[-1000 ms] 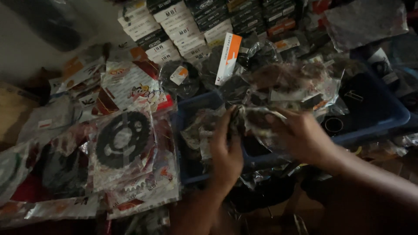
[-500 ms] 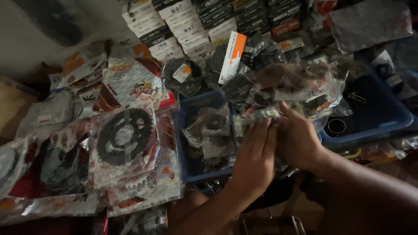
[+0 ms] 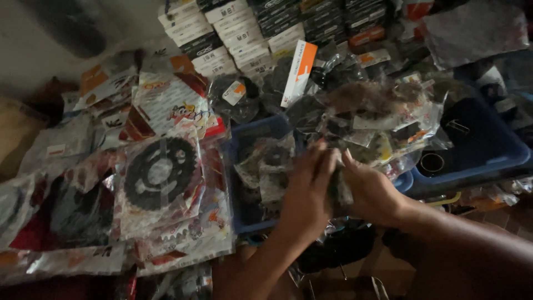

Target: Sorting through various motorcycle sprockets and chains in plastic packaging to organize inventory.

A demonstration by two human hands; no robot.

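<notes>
Step in hand: sorting bagged parts. Left hand [image 3: 305,189] and right hand [image 3: 372,191] meet over blue bin [image 3: 244,216], fingers of both clenched on small clear packet [image 3: 340,186] between them. Next move likely needs firm pinch, clean lift clear of neighbouring packets. Bagged sprocket [image 3: 161,172] lies just left of bin.

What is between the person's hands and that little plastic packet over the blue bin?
Nothing visible: left hand and right hand both touch the packet, pinched between them above the blue bin.
</notes>
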